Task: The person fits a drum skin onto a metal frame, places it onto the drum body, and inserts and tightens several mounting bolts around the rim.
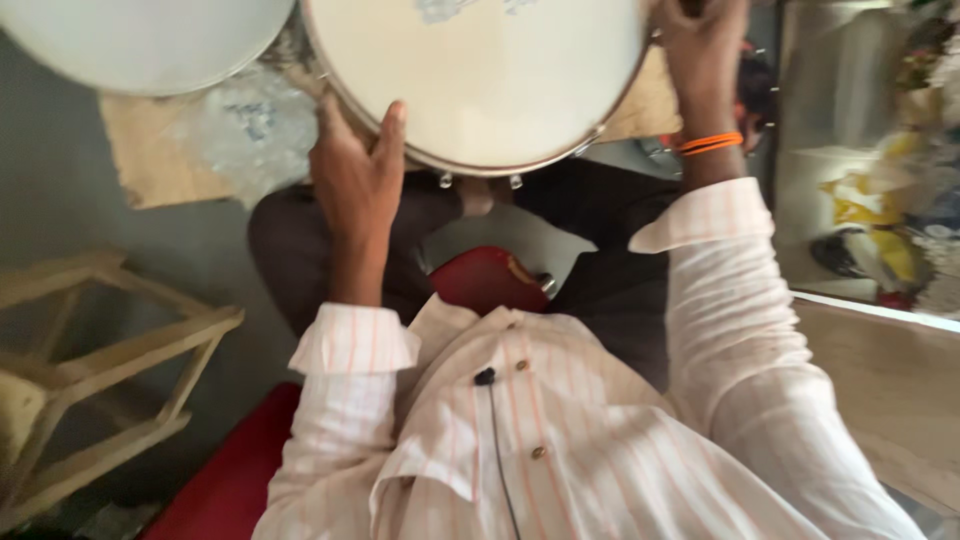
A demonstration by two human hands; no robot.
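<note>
Gripping the round frame drum [480, 70] at its rim, the left hand [355, 175] sits at about seven o'clock on the circle, thumb laid up onto the pale skin and fingers curled under the edge. The right hand [705, 50] holds the rim at about three o'clock, closed around it, though its fingertips run out of view at the top, so how firmly it pinches I cannot tell. The drum rests above the seated person's dark-trousered lap, tilted toward the camera.

What could go wrong, in my judgement: the hold is at two points on a thin rim, so a slackened hand might let the drum tip and knock the second drum [140, 40] lying at ten o'clock, or a pressing thumb might mark the skin.

The drum's head is cream-white and smooth, with a faint bluish smudge near the top, bounded by a metal hoop with small tuning lugs [445, 180] at six o'clock. An orange thread band [710, 143] circles the right wrist. A wooden stool [90, 360] stands at eight o'clock.
</note>
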